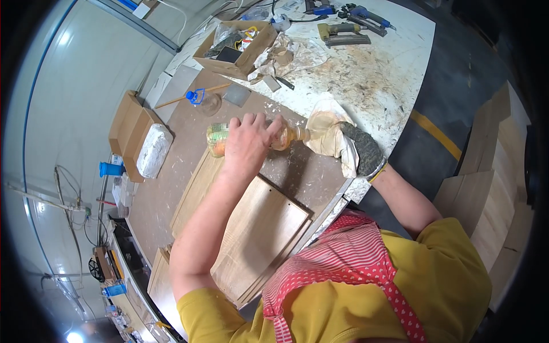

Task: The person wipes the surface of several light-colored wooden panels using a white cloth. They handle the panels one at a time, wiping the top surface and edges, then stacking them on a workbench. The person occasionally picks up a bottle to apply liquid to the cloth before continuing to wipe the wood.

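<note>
Head view: clear bottle and stained cloth at the worktable

Item one: clear plastic bottle [217, 137] with a coloured label, one, centre of the frame. It lay tipped nearly level, base to the left, neck to the right against the cloth; whether its mouth pressed into the fabric could not be told.

Item two: left hand [250, 140], bare, centre. Its fingers were wrapped over the bottle from above.

Item three: stained white cloth [325, 128], bunched, right of centre, draped over the front of the right hand [364, 151]. That hand wore a dark work glove with a yellow-edged cuff; cloth hid its fingers, so their closure could not be told.

Surroundings: flat wooden panels [257, 223], stacked, lower centre; blue-capped jug [210, 103], upper left of centre; cardboard box [243, 66] of oddments, upper centre; nail guns [345, 39], top right of centre; white worktable [394, 80], spattered, upper right.
</note>
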`<action>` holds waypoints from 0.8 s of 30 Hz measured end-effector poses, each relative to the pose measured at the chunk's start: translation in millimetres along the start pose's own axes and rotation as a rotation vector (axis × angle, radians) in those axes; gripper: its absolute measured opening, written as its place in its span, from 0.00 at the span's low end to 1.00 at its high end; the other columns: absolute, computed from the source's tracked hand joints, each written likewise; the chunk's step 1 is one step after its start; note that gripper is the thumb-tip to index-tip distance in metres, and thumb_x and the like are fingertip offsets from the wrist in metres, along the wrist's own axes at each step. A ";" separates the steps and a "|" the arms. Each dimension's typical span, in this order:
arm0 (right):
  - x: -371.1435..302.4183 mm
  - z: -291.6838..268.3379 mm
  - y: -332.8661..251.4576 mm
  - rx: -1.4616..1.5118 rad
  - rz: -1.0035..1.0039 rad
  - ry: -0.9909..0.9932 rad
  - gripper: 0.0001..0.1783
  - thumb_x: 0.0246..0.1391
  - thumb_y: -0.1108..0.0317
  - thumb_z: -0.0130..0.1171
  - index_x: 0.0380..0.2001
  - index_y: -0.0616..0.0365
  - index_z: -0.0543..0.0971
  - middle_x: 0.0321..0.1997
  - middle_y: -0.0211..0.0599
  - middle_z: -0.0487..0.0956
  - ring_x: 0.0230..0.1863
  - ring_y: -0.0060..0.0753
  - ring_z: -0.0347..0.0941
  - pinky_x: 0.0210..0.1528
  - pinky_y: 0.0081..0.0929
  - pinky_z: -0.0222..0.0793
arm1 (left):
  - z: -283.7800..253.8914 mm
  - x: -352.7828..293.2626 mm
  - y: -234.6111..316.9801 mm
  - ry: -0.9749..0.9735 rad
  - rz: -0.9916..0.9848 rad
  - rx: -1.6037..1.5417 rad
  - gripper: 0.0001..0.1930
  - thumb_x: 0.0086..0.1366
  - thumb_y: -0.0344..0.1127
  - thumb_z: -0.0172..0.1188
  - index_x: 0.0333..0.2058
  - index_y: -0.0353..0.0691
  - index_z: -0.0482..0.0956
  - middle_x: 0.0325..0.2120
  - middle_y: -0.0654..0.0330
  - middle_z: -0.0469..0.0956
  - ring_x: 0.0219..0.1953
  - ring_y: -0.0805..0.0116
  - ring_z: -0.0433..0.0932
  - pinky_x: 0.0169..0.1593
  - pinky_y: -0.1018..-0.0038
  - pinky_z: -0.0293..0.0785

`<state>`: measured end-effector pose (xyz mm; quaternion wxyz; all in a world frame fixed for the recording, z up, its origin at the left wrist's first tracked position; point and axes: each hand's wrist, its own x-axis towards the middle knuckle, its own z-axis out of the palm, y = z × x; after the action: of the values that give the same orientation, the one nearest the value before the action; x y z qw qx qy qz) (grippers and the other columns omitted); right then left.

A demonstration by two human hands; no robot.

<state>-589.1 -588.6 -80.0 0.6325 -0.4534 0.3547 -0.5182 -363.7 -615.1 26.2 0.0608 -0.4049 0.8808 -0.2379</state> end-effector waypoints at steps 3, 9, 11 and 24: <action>5.4 -1.3 -1.6 -0.711 -0.275 -0.022 0.08 0.57 0.70 0.49 0.38 0.60 0.71 0.36 0.31 0.77 0.35 0.28 0.74 0.39 0.24 0.71 | -0.8 5.4 3.9 0.022 0.040 -0.020 0.24 0.56 0.31 0.56 0.53 0.57 0.69 0.34 0.64 0.72 0.38 0.66 0.71 0.40 0.67 0.64; -19.9 -22.1 -8.3 -0.217 -0.235 -0.186 0.15 0.52 0.70 0.54 0.42 0.64 0.75 0.40 0.41 0.79 0.39 0.35 0.77 0.44 0.27 0.71 | 48.9 23.6 10.9 0.036 -0.152 -0.417 0.30 0.48 0.34 0.65 0.53 0.55 0.69 0.39 0.58 0.73 0.42 0.57 0.74 0.41 0.61 0.69; -42.5 -31.7 10.2 -0.108 -0.211 0.140 0.18 0.54 0.72 0.52 0.48 0.67 0.75 0.44 0.44 0.80 0.45 0.39 0.78 0.52 0.31 0.71 | 71.3 55.7 16.8 0.074 -0.296 -0.795 0.33 0.47 0.36 0.67 0.54 0.47 0.67 0.44 0.52 0.74 0.46 0.48 0.75 0.48 0.56 0.71; -81.7 -87.4 3.7 -0.481 -0.196 0.073 0.23 0.62 0.69 0.47 0.59 0.66 0.66 0.59 0.39 0.70 0.59 0.33 0.66 0.61 0.28 0.60 | 184.5 175.3 59.9 0.701 -0.698 -1.783 0.45 0.42 0.29 0.72 0.59 0.39 0.59 0.55 0.48 0.69 0.58 0.52 0.68 0.61 0.67 0.63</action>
<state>-685.5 -526.6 -114.7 0.4402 -0.6039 0.4446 -0.4937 -465.9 -779.9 -149.0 -0.5973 -0.4445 0.5381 0.3950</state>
